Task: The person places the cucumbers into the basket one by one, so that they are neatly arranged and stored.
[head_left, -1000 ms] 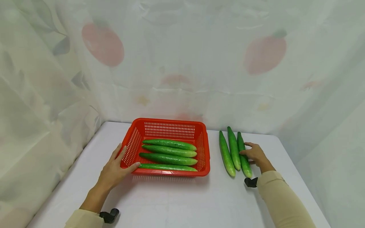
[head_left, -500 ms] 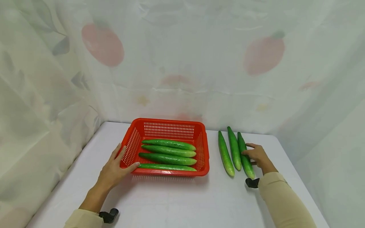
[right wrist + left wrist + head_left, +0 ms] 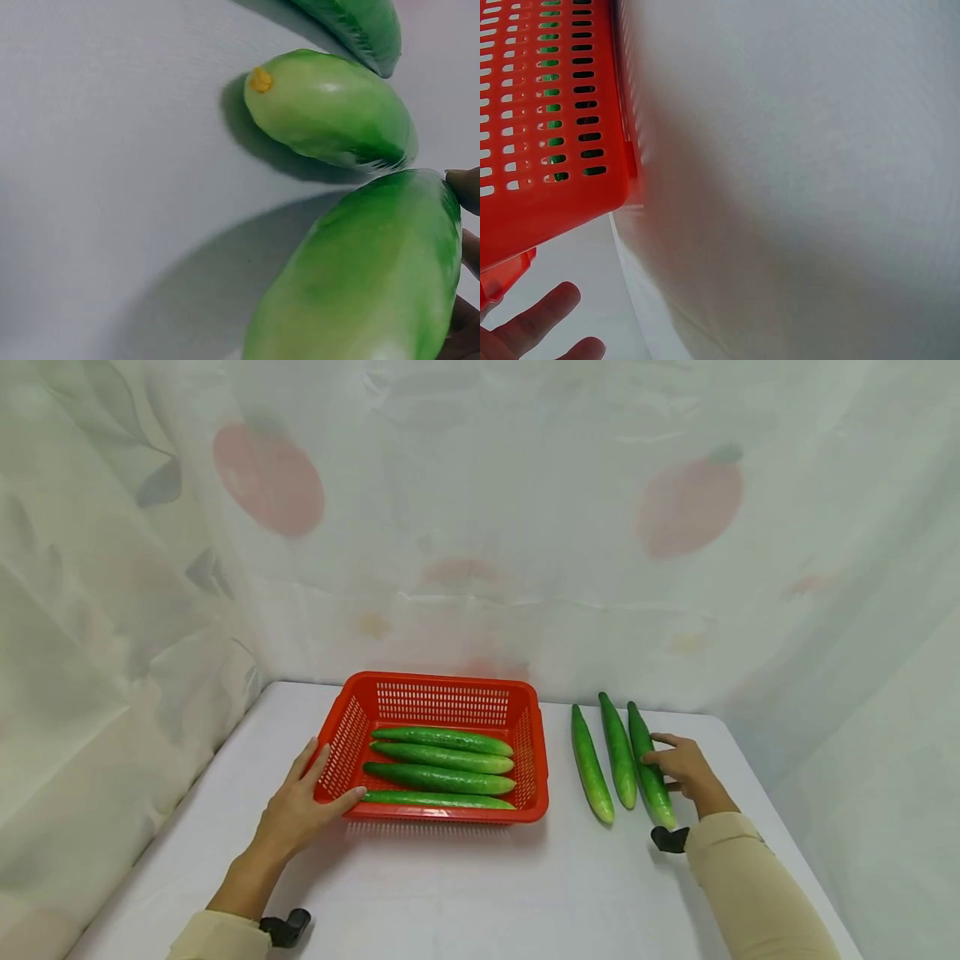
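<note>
Fingers [image 3: 472, 251] of the right hand [image 3: 690, 772] are curled about the outer cucumber [image 3: 651, 777], the thumb laid over it — a narrow hold near the middle of its length. Against a second ago, that cucumber has swung its pale near end outward, and a wider wedge of worktop [image 3: 465, 893] now parts it from its neighbour; the right hand has shifted outward with it. Just inward of these fingers lies the middle cucumber [image 3: 618, 752], and farther inward the inner cucumber [image 3: 592, 764], both resting with their pale ends toward the person. In the right wrist view, a yellow tip [image 3: 261, 79] marks the end of the cucumber next to the held one.

The left hand [image 3: 296, 814] is as it was, fingers spread wide, thumb tip on the near rim of the red basket [image 3: 442, 813], the others by its side wall. To the right of that thumb, inside the basket, four cucumbers [image 3: 442, 778] lie side by side, unmoved since the earlier frame — green shows through the wall's slots in the left wrist view. Beyond both hands hangs a pale curtain [image 3: 480, 485] with faded fruit prints [image 3: 270, 481].
</note>
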Tool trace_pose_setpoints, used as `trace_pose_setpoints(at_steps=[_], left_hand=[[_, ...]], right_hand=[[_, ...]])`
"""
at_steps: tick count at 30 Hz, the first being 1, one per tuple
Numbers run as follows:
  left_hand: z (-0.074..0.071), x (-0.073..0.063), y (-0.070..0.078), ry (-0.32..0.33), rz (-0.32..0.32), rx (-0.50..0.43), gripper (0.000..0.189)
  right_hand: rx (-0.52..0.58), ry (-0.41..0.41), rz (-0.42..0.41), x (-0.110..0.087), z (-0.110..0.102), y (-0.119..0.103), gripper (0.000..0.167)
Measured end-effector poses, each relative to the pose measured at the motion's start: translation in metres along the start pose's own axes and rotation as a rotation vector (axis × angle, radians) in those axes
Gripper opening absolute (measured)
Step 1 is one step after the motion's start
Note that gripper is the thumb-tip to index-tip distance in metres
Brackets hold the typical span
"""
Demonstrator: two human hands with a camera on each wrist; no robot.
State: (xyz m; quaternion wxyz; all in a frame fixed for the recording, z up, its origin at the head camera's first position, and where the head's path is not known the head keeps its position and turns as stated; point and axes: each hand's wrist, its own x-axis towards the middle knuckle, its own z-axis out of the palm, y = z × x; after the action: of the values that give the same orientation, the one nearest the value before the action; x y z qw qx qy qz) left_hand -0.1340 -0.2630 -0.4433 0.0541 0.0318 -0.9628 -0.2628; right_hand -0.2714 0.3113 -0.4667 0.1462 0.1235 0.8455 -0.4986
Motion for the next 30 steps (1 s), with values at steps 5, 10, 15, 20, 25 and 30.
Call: trace_pose_setpoints(at_steps=[5,10,15,20,25,30], left_hand=[[0.0,0.0,-0.001,0.003,0.001,-0.002,0.103],[0.0,-0.001,-0.002,0.01,0.006,-0.004,0.103],[0.0,-0.001,-0.004,0.008,0.003,-0.005,0.103],[-0.001,0.0,-0.005,0.007,0.003,-0.007,0.104],[0.0,0.0,-0.006,0.009,0.007,-0.009,0.103],[0.002,0.001,-0.006,0.004,0.01,-0.014,0.104]], right_hand=[[-0.001,-0.009,-0.025,-0.004,-0.004,-0.004,0.069],[-0.008,-0.017,-0.073,-0.008,-0.008,-0.012,0.069],[-0.008,-0.023,-0.111,-0.012,-0.012,-0.024,0.07],[-0.016,-0.025,-0.164,-0.016,-0.016,-0.035,0.069],[-0.038,-0.033,-0.211,-0.02,-0.017,-0.046,0.068],[-0.054,-0.052,-0.239,-0.025,-0.018,-0.058,0.068]])
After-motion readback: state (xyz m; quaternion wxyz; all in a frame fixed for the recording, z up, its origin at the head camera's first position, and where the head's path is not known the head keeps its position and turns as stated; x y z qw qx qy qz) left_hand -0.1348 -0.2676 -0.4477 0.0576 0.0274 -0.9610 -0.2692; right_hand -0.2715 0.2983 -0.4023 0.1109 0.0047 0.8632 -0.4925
